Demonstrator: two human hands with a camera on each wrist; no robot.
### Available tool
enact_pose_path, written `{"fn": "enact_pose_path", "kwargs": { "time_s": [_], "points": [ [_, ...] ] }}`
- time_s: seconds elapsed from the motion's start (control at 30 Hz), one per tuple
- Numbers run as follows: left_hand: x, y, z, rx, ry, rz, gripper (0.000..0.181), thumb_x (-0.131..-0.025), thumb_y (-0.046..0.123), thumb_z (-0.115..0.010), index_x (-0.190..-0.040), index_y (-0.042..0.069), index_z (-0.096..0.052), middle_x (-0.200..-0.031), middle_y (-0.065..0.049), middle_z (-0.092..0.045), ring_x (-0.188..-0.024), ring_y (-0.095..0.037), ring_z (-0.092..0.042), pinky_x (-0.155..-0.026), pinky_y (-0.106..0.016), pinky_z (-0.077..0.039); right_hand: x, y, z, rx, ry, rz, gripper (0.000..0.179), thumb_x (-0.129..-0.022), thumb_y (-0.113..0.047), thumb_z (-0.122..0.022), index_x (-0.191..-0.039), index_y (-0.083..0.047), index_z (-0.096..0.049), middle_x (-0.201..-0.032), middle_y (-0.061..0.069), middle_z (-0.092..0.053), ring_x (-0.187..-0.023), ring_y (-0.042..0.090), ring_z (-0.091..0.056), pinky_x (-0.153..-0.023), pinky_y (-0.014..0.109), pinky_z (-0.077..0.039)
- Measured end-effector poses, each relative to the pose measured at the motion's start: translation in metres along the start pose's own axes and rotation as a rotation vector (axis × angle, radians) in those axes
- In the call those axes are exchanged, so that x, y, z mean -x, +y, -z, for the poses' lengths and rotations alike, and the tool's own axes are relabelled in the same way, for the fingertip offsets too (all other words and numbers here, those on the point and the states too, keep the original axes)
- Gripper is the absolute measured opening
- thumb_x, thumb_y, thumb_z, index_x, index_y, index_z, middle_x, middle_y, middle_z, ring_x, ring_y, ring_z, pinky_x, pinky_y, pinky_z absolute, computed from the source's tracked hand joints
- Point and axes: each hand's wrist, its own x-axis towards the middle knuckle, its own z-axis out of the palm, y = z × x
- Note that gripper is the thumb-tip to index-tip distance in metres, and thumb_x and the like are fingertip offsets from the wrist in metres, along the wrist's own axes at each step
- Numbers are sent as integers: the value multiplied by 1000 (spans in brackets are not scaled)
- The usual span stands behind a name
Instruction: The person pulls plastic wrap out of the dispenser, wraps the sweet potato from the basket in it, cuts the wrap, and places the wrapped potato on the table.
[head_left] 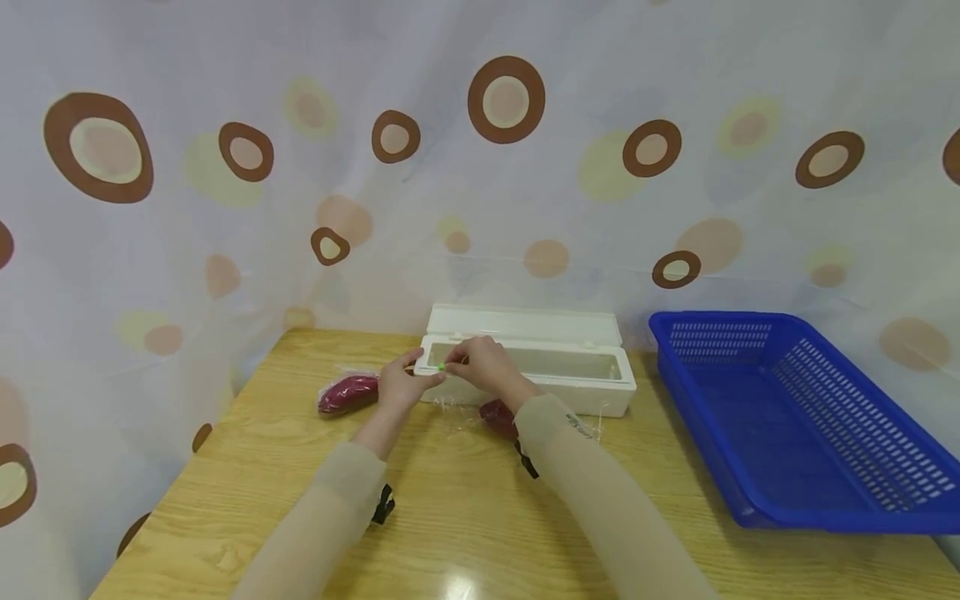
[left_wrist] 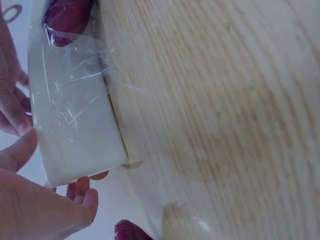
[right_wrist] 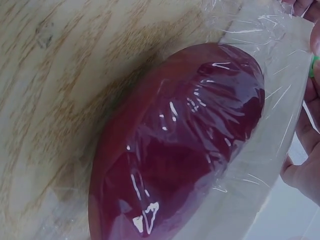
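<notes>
A long white box (head_left: 525, 393) with a raised lid (head_left: 525, 323) stands at the back of the table. My left hand (head_left: 401, 385) grips its left end, thumb along the top edge and fingers round the end. Over the front left rim my right hand (head_left: 483, 365) pinches a small bright green piece (head_left: 442, 367). Clear plastic film (left_wrist: 82, 90) hangs over the box's front. One dark red, elongated, film-wrapped item (right_wrist: 180, 135) lies against the front, below my right wrist. Another wrapped red item (head_left: 348, 393) lies left of my left hand.
A blue plastic basket (head_left: 738, 500) with slotted walls stands on the right of the wooden table (head_left: 450, 500). Behind the table hangs a white curtain (head_left: 570, 208) with brown rings. Black straps show at both wrists.
</notes>
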Motion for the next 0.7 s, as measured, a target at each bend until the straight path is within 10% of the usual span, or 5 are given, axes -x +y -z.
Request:
{"fn": "enact_pose_path", "kwargs": {
  "time_s": [0.3, 0.7],
  "points": [
    [2, -3, 1, -90, 37, -31, 65, -73, 12, -81, -132, 3, -54, -117, -20, -59, -87, -21, -56, -61, -18, -46, 1, -3, -1, 50, 12, 37, 14, -89, -26, -66, -95, -16, -75, -93, -3, -72, -79, 11, -63, -73, 31, -50],
    [4, 6, -4, -115, 77, 5, 63, -72, 10, -82, -129, 4, -57, -124, -20, -59, -100, -29, -58, -81, -34, -50, 3, 0, 0, 99, 33, 34, 14, -88, -28, -67, -94, -18, -74, -91, -5, -70, -81, 13, -62, -73, 35, -49]
  ]
}}
